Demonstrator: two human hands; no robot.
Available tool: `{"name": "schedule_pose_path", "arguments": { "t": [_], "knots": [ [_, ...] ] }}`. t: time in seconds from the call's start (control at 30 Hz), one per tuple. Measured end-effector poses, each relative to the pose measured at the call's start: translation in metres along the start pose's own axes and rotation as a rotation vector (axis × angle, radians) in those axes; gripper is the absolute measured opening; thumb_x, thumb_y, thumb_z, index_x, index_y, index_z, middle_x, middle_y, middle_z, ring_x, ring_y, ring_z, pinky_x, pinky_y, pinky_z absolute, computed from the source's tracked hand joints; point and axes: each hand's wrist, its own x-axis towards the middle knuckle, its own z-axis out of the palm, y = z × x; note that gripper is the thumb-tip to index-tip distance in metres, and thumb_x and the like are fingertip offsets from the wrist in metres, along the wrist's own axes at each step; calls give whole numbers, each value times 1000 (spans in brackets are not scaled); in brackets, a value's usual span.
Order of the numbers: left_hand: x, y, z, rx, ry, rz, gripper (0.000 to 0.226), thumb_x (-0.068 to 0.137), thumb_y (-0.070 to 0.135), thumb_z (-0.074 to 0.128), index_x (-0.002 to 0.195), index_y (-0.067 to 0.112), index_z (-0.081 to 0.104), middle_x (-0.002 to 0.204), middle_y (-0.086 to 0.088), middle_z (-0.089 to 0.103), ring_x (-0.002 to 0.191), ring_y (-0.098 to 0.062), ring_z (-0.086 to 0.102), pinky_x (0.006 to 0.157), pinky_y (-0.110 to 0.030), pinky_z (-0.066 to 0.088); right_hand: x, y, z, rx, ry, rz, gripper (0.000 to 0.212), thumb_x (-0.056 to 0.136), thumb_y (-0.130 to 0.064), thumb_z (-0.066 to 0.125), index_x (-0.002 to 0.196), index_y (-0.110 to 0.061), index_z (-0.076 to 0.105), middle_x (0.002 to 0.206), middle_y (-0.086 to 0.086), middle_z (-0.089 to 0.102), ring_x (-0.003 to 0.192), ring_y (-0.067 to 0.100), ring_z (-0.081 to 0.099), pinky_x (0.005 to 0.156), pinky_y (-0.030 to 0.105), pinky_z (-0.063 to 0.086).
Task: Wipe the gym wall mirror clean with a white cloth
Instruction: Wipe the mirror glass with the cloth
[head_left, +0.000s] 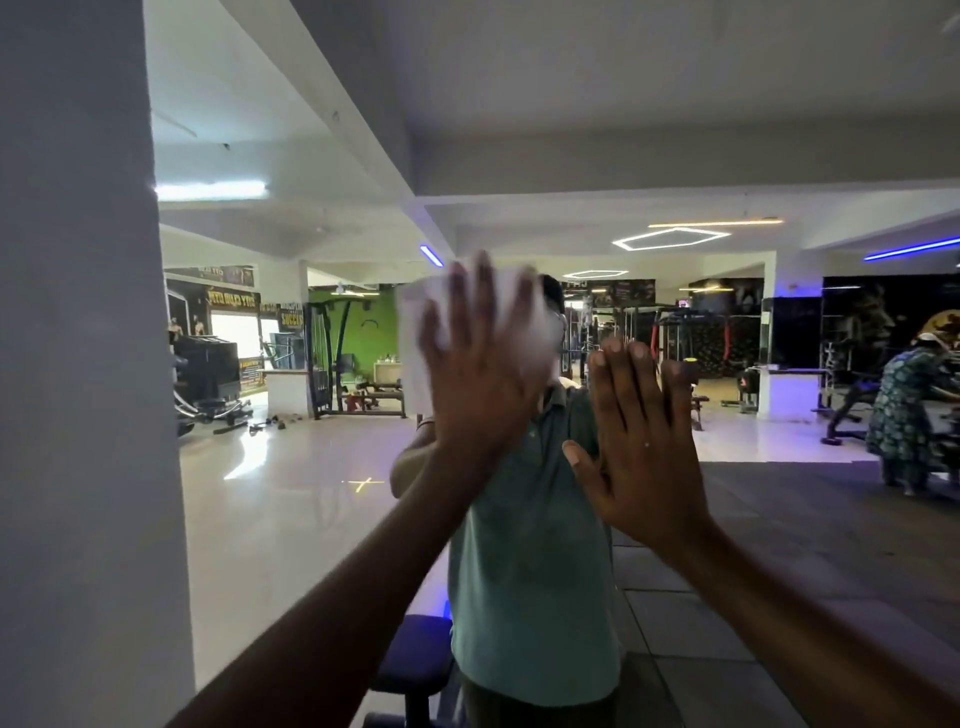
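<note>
1. Mirror glass (545, 171) fills nearly the whole frame, from a plain grey-white wall strip (78, 364) along the left edge out to the right edge.
2. Pressed against the glass at centre frame is the white cloth (415, 338), blurred, with its lower left part hanging below the palm.
3. The left hand (478, 374) lies flat on the cloth with fingers straight and spread, pushing it onto the glass rather than clutching it.
4. The right hand (644, 447) is just right of centre, a little lower, fingers straight and close together, palm toward the glass and holding nothing; whether it touches the surface cannot be told.
5. Both forearms rise from the bottom edge and converge toward the centre.
6. Between the hands the reflection shows the person's green polo shirt (530, 571).
7. The reflected room is a gym: a glossy pale tiled floor (291, 493) at centre left and darker matte tiles at lower right.
8. A black cable machine (332, 353) stands before a green wall at middle left, with small weights scattered on the floor near it.
9. Hexagonal ceiling lights (670, 238) glow at upper right, a blue strip light (911, 248) runs at the far right, and a white tube light (213, 191) shines at upper left.
10. Another person in patterned clothing (904, 415) bends over equipment at the right edge.
11. A dark padded bench (415, 654) sits at bottom centre.
</note>
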Motion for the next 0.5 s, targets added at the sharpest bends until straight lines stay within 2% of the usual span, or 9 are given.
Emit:
{"name": "schedule_pose_path", "arguments": {
  "t": [0.07, 0.13, 0.3, 0.37, 0.4, 0.43, 0.47, 0.5],
  "knots": [
    [-4, -13, -1, -31, -37, 245, 67, 108, 60, 33, 167, 32, 20, 176, -9, 9, 163, -30, 5, 127, -55, 12, 0, 2, 0, 6, -1, -3, 87, 104, -52, 50, 167, -2, 18, 177, 18, 8, 164, 37, 6, 131, 61, 8],
    [4, -52, -6, -19, -18, 231, 67, 107, 62, 32, 167, 34, 20, 176, -5, 11, 163, -26, 6, 127, -54, 14, 0, 3, 0, 13, 6, 2, 86, 103, -51, 51, 167, -2, 19, 177, 18, 9, 164, 37, 7, 131, 61, 9],
    [-5, -133, -16, 55, 82, -336, 69, 106, 60, 26, 168, 33, 15, 176, -6, 10, 163, -26, 9, 125, -54, 18, 0, 1, 2, 20, -7, 13, 85, 104, -52, 48, 167, -2, 20, 176, 19, 10, 164, 38, 8, 130, 63, 13],
    [-15, -118, -13, 43, 133, -579, 68, 107, 57, 23, 168, 30, 15, 176, -10, 13, 162, -29, 12, 124, -56, 20, 1, 0, 2, 37, -6, 25, 85, 104, -50, 49, 166, -1, 20, 176, 19, 10, 164, 38, 8, 129, 64, 14],
    [-22, -99, -10, 44, 145, -640, 67, 108, 56, 22, 169, 28, 16, 175, -12, 14, 162, -31, 12, 124, -58, 19, -1, -5, 2, 47, -6, 45, 86, 103, -50, 50, 166, 0, 20, 176, 21, 10, 164, 39, 8, 129, 65, 14],
    [-31, -76, -7, 34, 131, -615, 67, 108, 53, 21, 169, 26, 15, 175, -14, 13, 162, -34, 11, 125, -59, 15, -6, -13, 2, 53, -9, 78, 88, 102, -51, 51, 166, 1, 19, 175, 23, 9, 163, 41, 7, 129, 66, 13],
    [-44, -51, -3, 14, 85, -496, 66, 108, 52, 21, 169, 24, 16, 175, -16, 12, 162, -36, 10, 125, -59, 12, -13, -24, 4, 56, -17, 119, 91, 101, -53, 51, 166, 2, 18, 175, 25, 8, 163, 43, 7, 128, 67, 13],
    [-59, -30, 1, 1, 33, -306, 66, 108, 51, 24, 168, 24, 18, 175, -16, 11, 162, -37, 9, 126, -60, 10, -22, -37, 7, 57, -27, 156, 93, 101, -55, 51, 165, 3, 18, 174, 27, 9, 162, 45, 7, 127, 68, 16]
  ]
}}
